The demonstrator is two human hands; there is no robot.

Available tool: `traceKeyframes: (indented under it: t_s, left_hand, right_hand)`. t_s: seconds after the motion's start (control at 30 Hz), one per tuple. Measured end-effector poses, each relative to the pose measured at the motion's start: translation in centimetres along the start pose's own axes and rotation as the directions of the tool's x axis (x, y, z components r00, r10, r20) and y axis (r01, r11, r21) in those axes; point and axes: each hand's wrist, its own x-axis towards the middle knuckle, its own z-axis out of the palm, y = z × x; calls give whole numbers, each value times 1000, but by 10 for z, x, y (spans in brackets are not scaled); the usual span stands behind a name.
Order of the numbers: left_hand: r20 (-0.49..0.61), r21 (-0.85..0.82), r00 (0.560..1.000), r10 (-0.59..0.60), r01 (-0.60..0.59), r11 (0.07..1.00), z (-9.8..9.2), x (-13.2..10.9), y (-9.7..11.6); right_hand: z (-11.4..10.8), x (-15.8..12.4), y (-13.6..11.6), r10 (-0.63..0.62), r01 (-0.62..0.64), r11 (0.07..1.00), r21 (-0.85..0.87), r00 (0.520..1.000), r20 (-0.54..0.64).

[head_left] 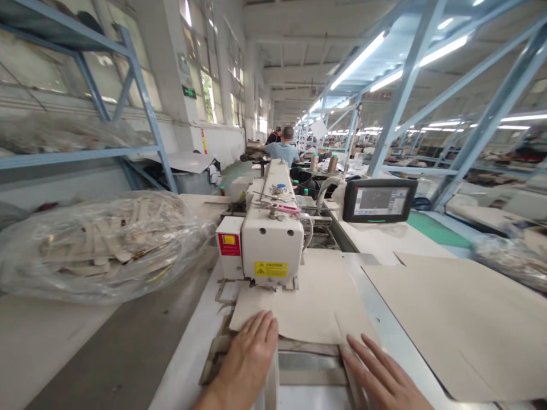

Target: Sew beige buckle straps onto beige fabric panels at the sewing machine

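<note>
A beige fabric piece (307,302) lies flat under the head of a white sewing machine (271,239). My left hand (250,356) rests on its near edge, palm down, fingers stretched out together. My right hand (384,376) lies flat at the fabric's right near corner, fingers spread, holding nothing. Below the fabric sits a metal clamp frame (307,364).
A clear plastic bag of beige cut pieces (102,245) lies at the left. A control screen (379,200) stands to the machine's right. A large beige sheet (470,324) covers the right table. A person in a blue shirt (282,149) works farther back. Blue steel racks line both sides.
</note>
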Motion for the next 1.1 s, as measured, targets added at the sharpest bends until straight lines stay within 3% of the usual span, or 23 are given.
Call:
traceKeyframes:
  t_s: [0.07, 0.23, 0.4, 0.53, 0.63, 0.7, 0.8, 0.93, 1.1]
  left_hand:
    - [25, 52, 1000, -9, 8, 999, -5, 0, -7]
    - [76, 77, 997, 26, -32, 997, -11, -3, -12]
    - [87, 69, 995, 54, -60, 996, -15, -14, -26]
    - [-2, 98, 988, 151, -150, 984, -23, -11, -33]
    - [-27, 81, 971, 238, -235, 968, -22, -11, -41]
    - [0, 65, 972, 233, -233, 970, -18, -9, -49]
    - [107, 23, 990, 90, -93, 995, -15, 5, -63]
    - [272, -75, 955, -120, 146, 986, -17, 35, -72]
    - [317, -146, 941, -115, 168, 975, -21, 52, -81]
  right_hand:
    - [-1, 29, -8, 7, -6, 1000, -15, 997, 73]
    - [-4, 89, -24, 210, -228, 973, 34, 938, 274]
    - [-6, 103, -20, 189, -235, 969, 80, 908, 374]
    - [-12, 106, -11, 89, -158, 979, 131, 903, 420]
    - [-11, 105, -5, 53, -118, 983, 139, 915, 400]
    - [-5, 107, -2, 54, -109, 985, 130, 928, 368]
    - [8, 120, 6, 43, -83, 989, 125, 954, 298]
    - [24, 144, 25, 44, -66, 991, 117, 982, 185]
    - [33, 150, 43, 22, -47, 987, 153, 987, 160]
